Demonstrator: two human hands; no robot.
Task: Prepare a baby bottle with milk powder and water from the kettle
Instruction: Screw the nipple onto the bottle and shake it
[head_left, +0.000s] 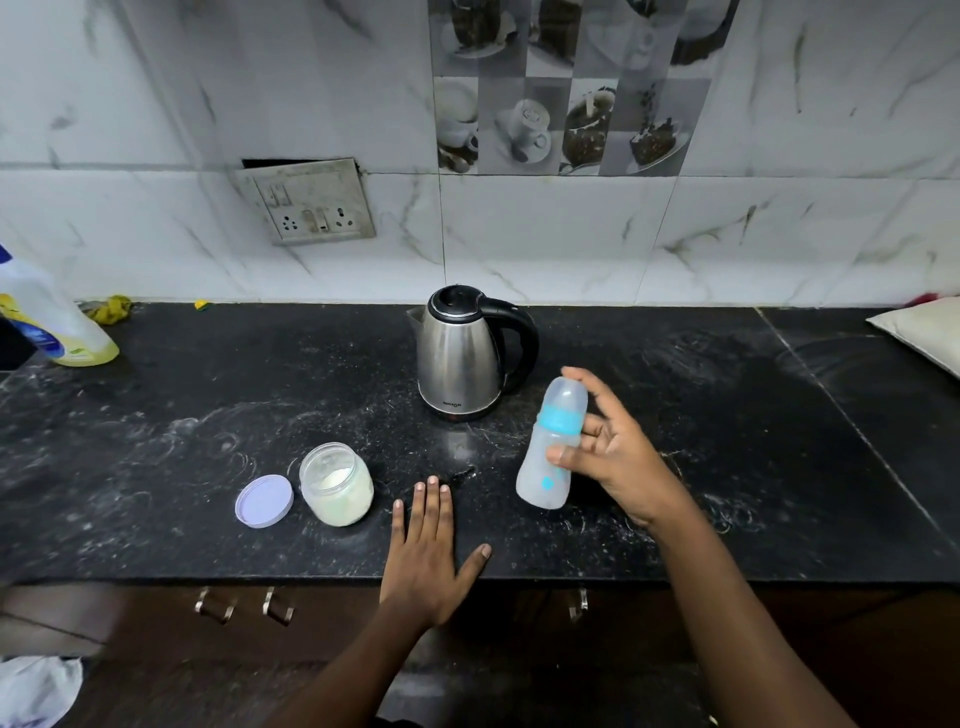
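Note:
My right hand (618, 457) holds a translucent baby bottle (550, 447) with a blue collar and clear cap, tilted, just above the black counter (208, 415). My left hand (426, 551) lies flat on the counter near the front edge, fingers spread, holding nothing. A steel kettle (460, 358) with a black lid and handle stands behind, left of the bottle. An open glass jar of milk powder (336, 483) stands left of my left hand, its lilac lid (265, 501) lying beside it.
A yellow detergent bottle (47, 317) stands at the far left, a cushion-like item (924, 332) at the far right. A wall socket (311, 208) sits on the tiled backsplash. Cabinet handles (244, 605) show below the counter edge.

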